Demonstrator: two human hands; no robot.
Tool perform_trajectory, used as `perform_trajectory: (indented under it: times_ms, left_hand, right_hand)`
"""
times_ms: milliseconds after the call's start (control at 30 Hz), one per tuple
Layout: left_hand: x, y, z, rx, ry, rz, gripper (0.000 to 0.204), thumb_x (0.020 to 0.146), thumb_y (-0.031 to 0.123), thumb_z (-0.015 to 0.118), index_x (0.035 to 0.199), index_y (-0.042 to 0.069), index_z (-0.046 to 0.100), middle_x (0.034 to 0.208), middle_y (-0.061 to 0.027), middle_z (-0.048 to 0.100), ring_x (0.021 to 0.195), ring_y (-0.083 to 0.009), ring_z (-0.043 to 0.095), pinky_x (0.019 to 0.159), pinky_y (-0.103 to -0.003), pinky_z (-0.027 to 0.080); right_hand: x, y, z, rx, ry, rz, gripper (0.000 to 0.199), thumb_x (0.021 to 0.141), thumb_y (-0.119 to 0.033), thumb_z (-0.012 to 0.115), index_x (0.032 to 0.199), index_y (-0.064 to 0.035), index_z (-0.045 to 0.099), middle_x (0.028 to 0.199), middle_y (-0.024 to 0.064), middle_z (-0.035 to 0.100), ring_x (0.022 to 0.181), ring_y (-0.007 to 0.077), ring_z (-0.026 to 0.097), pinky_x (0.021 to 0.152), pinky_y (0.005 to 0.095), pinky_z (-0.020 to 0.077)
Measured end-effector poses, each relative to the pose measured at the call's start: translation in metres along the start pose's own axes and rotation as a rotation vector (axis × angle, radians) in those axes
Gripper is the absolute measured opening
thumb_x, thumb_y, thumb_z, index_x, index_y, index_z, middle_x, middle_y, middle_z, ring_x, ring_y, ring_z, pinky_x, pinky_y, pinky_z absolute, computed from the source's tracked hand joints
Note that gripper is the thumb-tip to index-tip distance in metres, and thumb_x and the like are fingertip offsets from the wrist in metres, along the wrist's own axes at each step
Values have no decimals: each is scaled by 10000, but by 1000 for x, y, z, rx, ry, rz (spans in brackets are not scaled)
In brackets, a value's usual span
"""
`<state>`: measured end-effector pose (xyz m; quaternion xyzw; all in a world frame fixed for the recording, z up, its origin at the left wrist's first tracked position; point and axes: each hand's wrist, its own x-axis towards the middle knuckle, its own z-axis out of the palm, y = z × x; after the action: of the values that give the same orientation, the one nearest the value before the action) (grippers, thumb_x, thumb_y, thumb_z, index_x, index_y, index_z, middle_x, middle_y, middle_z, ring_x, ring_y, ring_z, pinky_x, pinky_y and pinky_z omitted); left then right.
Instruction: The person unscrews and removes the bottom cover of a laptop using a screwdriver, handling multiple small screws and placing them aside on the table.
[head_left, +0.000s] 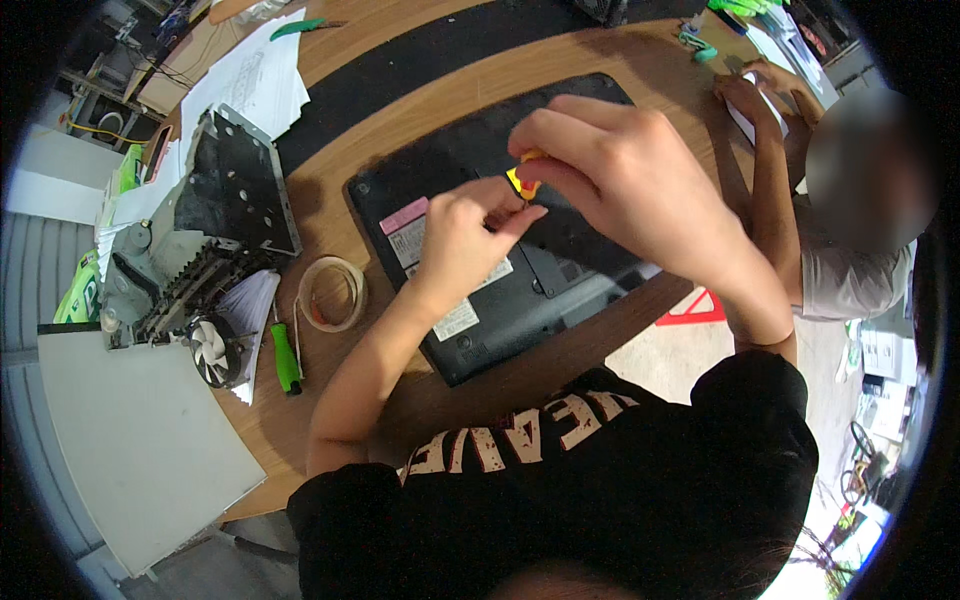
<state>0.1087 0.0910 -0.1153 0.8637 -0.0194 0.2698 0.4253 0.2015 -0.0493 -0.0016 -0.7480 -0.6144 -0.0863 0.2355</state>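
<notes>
Yellow screwdriver [524, 178] pinched between both hands' fingers [520, 222] (above laptop [500, 300])

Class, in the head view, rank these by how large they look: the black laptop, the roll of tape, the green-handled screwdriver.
1. Black upturned laptop
2. Beige ring-shaped roll of tape
3. Green-handled screwdriver, only narrowly smaller than the tape

- A black laptop [500, 270] lies upside down on the wooden bench, its underside facing up, set at a slant with one corner toward the person; a pink sticker and white labels sit near its left edge.
- A small screwdriver [523, 180] with a yellow and red handle stands over the middle of the laptop's underside, pinched between the fingers of both hands, mostly hidden by them.
</notes>
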Motion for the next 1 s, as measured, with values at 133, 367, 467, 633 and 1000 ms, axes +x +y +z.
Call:
perform_trajectory:
  times_ms: [133,367,467,633,1000]
  left_hand:
    - [3,0,-6,-90,-54,-20,193,770,130,773,832,-12,658,749,-125,680,659,-228,687,612,-295,544]
    - [4,-4,-14,-123,-205,10,163,807,113,734,882,-24,690,823,-151,706,724,-222,709,662,-300,557]
    - [7,2,-12,-26,-186,13,135,809,90,727,872,-23,688,827,-135,712,721,-196,711,666,-293,562]
    - [2,-7,-17,-137,-212,13,135,815,94,719,894,-14,700,832,-115,717,765,-207,715,710,-296,560]
    - [-1,-5,-14,-21,-142,45,160,793,122,748,880,0,693,793,-102,709,713,-197,705,668,-284,546]
  right_hand:
    - [1,10,-5,120,-25,-172,136,735,-24,631,838,-30,542,781,140,629,774,361,645,636,419,492]
    - [-1,8,-11,61,-13,-81,248,774,-107,751,962,-47,601,883,64,670,779,198,686,667,323,543]
    - [-5,9,-5,101,-43,15,207,783,-94,740,934,-50,604,855,60,669,744,190,683,655,305,543]
    - [1,8,-14,-10,-133,-182,163,798,-67,721,919,-45,615,876,70,674,807,209,687,692,328,554]
    - [-6,22,2,379,-109,9,248,779,-116,761,950,-9,617,807,76,667,727,254,673,642,362,527]
